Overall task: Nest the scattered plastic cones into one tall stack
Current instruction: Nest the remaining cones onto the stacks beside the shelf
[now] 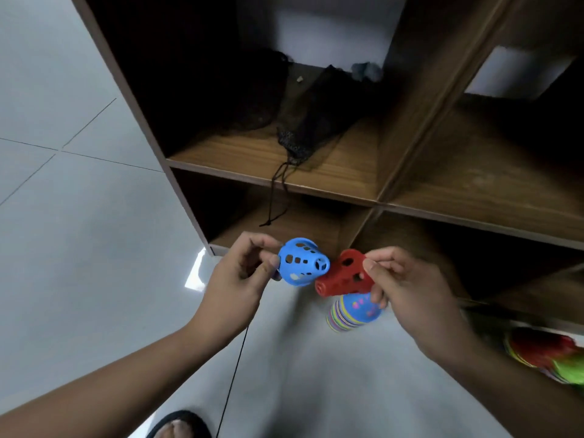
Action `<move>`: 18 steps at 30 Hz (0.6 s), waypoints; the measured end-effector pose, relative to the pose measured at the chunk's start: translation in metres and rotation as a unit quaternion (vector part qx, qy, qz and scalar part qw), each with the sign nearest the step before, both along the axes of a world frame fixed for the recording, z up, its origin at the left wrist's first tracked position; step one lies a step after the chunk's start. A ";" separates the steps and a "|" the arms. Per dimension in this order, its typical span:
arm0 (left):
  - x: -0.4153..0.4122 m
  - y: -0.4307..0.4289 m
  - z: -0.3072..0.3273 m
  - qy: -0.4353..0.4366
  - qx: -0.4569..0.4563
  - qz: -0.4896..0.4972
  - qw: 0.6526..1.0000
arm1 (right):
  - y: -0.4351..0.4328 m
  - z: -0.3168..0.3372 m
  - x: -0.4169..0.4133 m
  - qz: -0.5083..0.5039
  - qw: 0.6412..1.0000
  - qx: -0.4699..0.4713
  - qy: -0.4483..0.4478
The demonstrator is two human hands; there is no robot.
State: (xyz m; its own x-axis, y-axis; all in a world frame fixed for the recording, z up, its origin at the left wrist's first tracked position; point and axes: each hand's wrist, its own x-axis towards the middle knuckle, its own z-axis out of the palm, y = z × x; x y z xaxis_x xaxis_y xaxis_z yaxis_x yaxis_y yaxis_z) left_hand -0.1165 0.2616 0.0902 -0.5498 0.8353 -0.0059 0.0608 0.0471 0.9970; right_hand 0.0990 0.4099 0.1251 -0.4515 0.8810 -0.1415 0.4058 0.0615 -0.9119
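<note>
My left hand pinches the wide rim of a blue perforated cone, whose narrow tip points right. My right hand grips a red perforated cone by its wide end, narrow tip pointing lower left. The two tips nearly meet between my hands. Below them on the floor stands a stack of nested cones, multicoloured rims with a blue cone on top, partly hidden by my right fingers. A second pile of red and green cones lies blurred at the right edge.
A brown wooden cubby shelf stands in front, with a black mesh drawstring bag in an upper compartment, its cord hanging down. Pale tiled floor spreads to the left. My sandalled foot shows at the bottom edge.
</note>
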 end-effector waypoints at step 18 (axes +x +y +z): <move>0.076 0.053 0.009 -0.046 0.027 -0.058 0.997 | 0.020 -0.073 0.053 -0.088 0.987 -0.132 0.028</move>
State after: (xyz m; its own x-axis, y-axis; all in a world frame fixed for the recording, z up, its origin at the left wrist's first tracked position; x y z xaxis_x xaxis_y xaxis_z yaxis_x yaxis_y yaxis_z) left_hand -0.0400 0.3143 0.0997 -0.4482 0.8939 -0.0057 -0.0285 -0.0079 0.9996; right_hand 0.1523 0.4295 0.0525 -0.3086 0.8818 -0.3567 0.3380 -0.2489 -0.9077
